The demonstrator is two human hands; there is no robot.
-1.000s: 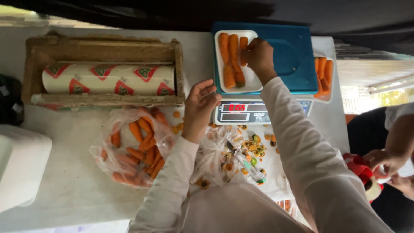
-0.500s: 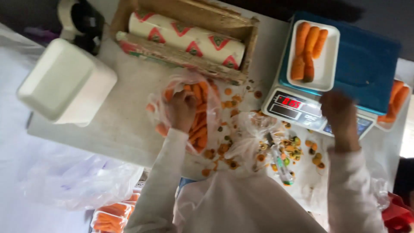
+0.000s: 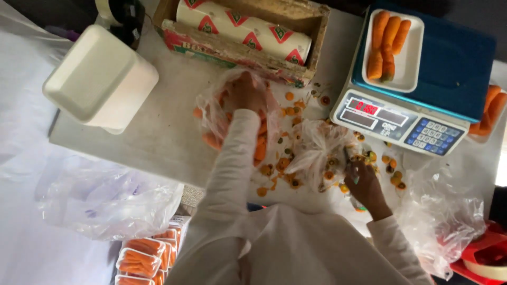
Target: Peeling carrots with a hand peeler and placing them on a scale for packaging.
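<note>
At twelve o'clock you see a wrap roll [image 3: 245, 29] in its wooden box [image 3: 248, 53]; at two, a scale [image 3: 422, 84]; at ten, probably foam trays [image 3: 100, 79].

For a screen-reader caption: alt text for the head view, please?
Seen from above, the left hand reaches into a clear bag of carrots while the right hand rests among carrot trimmings; a foam tray of carrots sits on a blue scale.
</note>
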